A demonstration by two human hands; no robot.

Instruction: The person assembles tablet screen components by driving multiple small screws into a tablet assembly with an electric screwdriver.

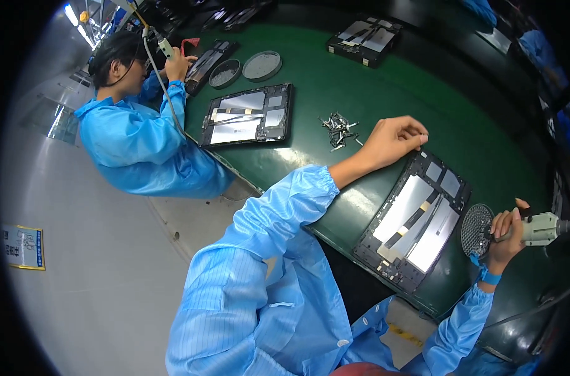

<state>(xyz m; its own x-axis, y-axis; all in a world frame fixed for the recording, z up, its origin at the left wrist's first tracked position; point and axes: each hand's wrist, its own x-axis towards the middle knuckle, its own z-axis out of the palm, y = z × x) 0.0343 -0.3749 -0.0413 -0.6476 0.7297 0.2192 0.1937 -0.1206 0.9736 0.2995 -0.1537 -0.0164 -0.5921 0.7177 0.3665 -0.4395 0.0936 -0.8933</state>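
Observation:
An opened tablet chassis (416,222) with silver plates and dark ribbon cables lies on the green belt in front of me. My left hand (394,138) rests at its far corner, fingertips pinched together at the frame's edge; whether a screw is between them is too small to tell. My right hand (507,235) grips a pale electric screwdriver (538,227), held to the right of the chassis. A round perforated screw tray (477,229) sits just beside that hand. A small pile of loose screws (339,130) lies left of my left hand.
A second opened tablet chassis (248,114) lies further along the belt. A co-worker in a blue smock (134,141) sits there holding a corded screwdriver (166,47), with two round dishes (261,65) close by. Another chassis (364,39) rests at the far side.

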